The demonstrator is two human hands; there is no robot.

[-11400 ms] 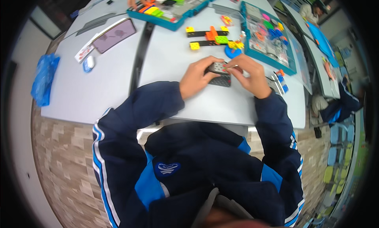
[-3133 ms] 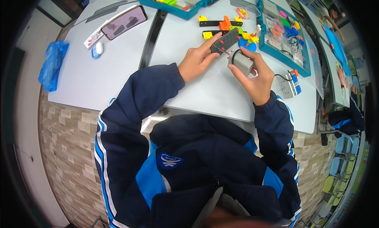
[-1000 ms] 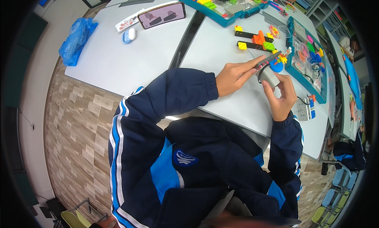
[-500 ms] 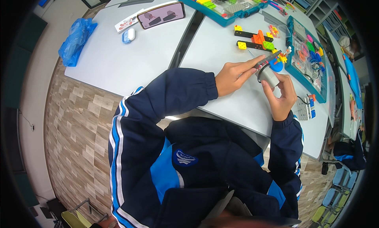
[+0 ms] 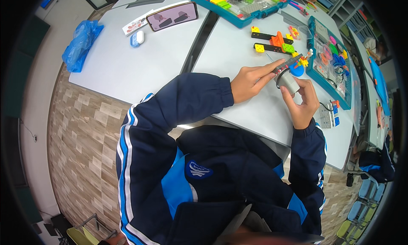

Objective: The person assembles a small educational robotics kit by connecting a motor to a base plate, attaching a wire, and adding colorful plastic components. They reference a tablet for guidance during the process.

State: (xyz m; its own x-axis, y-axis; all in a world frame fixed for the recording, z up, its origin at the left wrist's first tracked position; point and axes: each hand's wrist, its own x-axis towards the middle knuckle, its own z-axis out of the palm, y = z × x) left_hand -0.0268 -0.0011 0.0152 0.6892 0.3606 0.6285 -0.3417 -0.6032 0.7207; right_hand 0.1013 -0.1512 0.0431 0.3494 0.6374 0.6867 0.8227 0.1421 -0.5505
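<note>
My left hand (image 5: 251,83) has its fingers stretched along a dark grey flat bar (image 5: 292,63) with small red bits, gripping it near one end. My right hand (image 5: 305,101) pinches a light grey cylinder (image 5: 289,82) between thumb and fingers. The cylinder has a black ring at its left edge and sits right against the bar; the joint between them is hidden. Just beyond lie a blue round piece (image 5: 297,69) and small yellow connectors (image 5: 304,63). A build of black beams with an orange block (image 5: 277,39) rests farther back on the table.
A teal parts case (image 5: 346,101) stands open at the right, another teal case (image 5: 238,21) at the back. At the left are a phone (image 5: 173,16), a white-and-blue earbud case (image 5: 137,39) and a blue plastic bag (image 5: 82,45). A grey-white block (image 5: 327,117) lies by my right wrist.
</note>
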